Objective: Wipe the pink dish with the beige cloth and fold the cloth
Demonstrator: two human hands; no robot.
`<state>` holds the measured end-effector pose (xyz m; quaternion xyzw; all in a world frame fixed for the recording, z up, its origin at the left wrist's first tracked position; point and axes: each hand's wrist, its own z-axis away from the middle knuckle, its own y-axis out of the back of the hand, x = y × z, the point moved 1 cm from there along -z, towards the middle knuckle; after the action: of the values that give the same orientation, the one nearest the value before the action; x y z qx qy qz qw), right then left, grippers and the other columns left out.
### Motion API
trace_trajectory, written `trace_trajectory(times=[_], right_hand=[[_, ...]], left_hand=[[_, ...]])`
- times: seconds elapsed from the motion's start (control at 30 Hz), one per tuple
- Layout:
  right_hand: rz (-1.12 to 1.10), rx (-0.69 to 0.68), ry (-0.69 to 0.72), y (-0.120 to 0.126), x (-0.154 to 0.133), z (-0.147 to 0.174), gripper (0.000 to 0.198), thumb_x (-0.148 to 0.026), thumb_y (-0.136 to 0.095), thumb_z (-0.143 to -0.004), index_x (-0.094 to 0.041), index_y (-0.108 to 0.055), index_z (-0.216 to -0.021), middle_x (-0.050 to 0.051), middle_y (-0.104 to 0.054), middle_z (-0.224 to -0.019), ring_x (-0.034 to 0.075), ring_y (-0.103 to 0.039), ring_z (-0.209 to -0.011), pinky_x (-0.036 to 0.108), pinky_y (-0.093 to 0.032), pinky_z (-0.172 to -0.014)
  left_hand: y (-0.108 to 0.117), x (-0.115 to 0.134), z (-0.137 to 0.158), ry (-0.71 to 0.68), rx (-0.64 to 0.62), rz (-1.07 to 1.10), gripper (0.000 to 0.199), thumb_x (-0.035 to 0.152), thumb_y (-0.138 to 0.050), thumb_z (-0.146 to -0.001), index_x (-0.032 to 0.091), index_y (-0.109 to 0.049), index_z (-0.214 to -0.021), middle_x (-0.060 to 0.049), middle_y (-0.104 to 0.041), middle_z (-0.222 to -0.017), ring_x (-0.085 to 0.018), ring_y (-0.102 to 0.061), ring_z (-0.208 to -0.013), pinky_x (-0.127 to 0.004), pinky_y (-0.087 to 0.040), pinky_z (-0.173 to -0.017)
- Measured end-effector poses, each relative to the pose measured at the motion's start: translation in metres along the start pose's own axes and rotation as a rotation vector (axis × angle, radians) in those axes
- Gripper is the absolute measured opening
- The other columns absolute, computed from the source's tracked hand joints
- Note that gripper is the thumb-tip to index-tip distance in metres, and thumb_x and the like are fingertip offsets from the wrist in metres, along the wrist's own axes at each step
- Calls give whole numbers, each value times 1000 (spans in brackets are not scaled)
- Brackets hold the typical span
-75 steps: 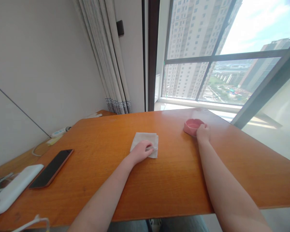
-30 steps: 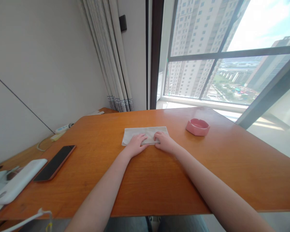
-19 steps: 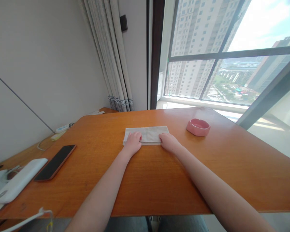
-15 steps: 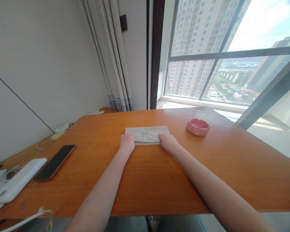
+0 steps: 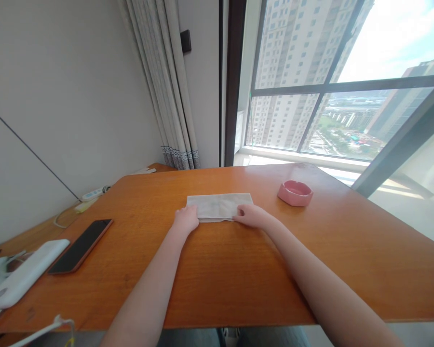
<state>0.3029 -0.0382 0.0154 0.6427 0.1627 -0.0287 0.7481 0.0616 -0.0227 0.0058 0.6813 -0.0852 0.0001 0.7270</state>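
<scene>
A folded off-white cloth (image 5: 219, 206) lies flat on the wooden table, its long side running left to right. At its near left corner is my left hand (image 5: 186, 219), closed on the edge with the fingers curled. My right hand (image 5: 252, 215) grips the near edge by the right corner, thumb and forefinger pinched on the fabric. The fingertips of both hands are partly hidden. Layers of the fold show along the near edge.
To the right stands a pink ashtray (image 5: 295, 193). On the left lie a dark phone (image 5: 81, 246) and a white oblong device (image 5: 28, 274) with cables. A power strip (image 5: 94, 193) sits by the wall. The table (image 5: 217, 274) ends before a window.
The cloth's front fold now lies flatter and reaches nearer its bottom edge. My left hand has shifted slightly left and toward me; my right hand has moved slightly toward me. The view tilted slightly.
</scene>
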Motion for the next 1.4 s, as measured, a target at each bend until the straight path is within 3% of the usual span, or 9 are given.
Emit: trace_trajectory(times=[0.1, 0.2, 0.37, 0.47, 0.7, 0.87, 1.07, 1.17, 1.4], right_hand=[[-19, 187, -80, 0, -4, -2, 39, -43, -33, -91, -19, -60, -77, 8, -66, -78, 20, -59, -72, 29, -40, -61], [-15, 380, 26, -12, -12, -8, 36, -37, -32, -93, -17, -60, -102, 11, -63, -109, 22, -57, -101, 32, -41, -84], [83, 222, 93, -41, -19, -11, 52, -41, -35, -92, -17, -40, -137, 13, -29, -148, 32, -23, -136, 47, -19, -108], [88, 158, 97, -44, -23, -6, 50, -40, -33, -92, -16, -42, -135, 14, -31, -147, 33, -24, -136, 49, -18, -107], [-3, 292, 16, -40, -30, -7, 32, -34, -38, -90, -18, -57, -108, 12, -48, -131, 27, -37, -125, 43, -25, -104], [21, 266, -6, -37, -30, -5, 39, -42, -34, -91, -14, -61, -103, 16, -51, -128, 29, -41, -121, 41, -28, -101], [92, 350, 9, -35, -30, -3, 51, -44, -30, -92, -15, -46, -131, 13, -29, -149, 32, -19, -137, 48, -13, -109], [96, 230, 74, -45, -27, -11, 55, -45, -25, -93, -19, -36, -140, 8, -25, -151, 29, -17, -139, 45, -11, -111], [107, 149, -210, -45, -1, -20, 67, -54, -20, -91, -17, -24, -145, 9, -19, -153, 30, -11, -140, 46, -8, -112]], left_hand=[[6, 7, 3, -35, 26, 44, 10, 21, -53, -71, 19, -55, -80, -13, -64, -90, -30, -59, -89, -42, -41, -78], [6, 26, 5, -195, 210, 182, 17, 24, -42, -81, 19, -55, -90, -10, -64, -91, -25, -59, -90, -38, -43, -80], [-22, 55, 6, -515, 186, 258, 40, 33, -32, -91, 18, -46, -126, -12, -47, -136, -23, -41, -126, -42, -30, -106], [-37, 55, 3, -449, 86, 189, 51, 44, -27, -93, 20, -37, -137, -11, -30, -149, -26, -24, -138, -50, -18, -111], [-35, 46, -3, -390, 156, 118, 56, 48, -20, -94, 16, -44, -134, -13, -36, -146, -24, -28, -137, -47, -17, -113], [-37, 44, -4, -346, 154, 86, 60, 51, -19, -93, 17, -40, -137, -13, -31, -148, -26, -25, -138, -51, -15, -112], [-37, 46, 1, -364, 120, 38, 61, 52, -17, -93, 18, -36, -140, -12, -28, -150, -26, -23, -139, -51, -13, -112], [-41, 45, -1, -325, 81, 5, 61, 52, -22, -92, 19, -33, -142, -11, -25, -151, -27, -22, -139, -50, -14, -112], [-41, 24, -17, -141, 22, 9, 64, 53, -17, -91, 21, -25, -145, -9, -18, -153, -27, -16, -141, -49, -11, -112]])
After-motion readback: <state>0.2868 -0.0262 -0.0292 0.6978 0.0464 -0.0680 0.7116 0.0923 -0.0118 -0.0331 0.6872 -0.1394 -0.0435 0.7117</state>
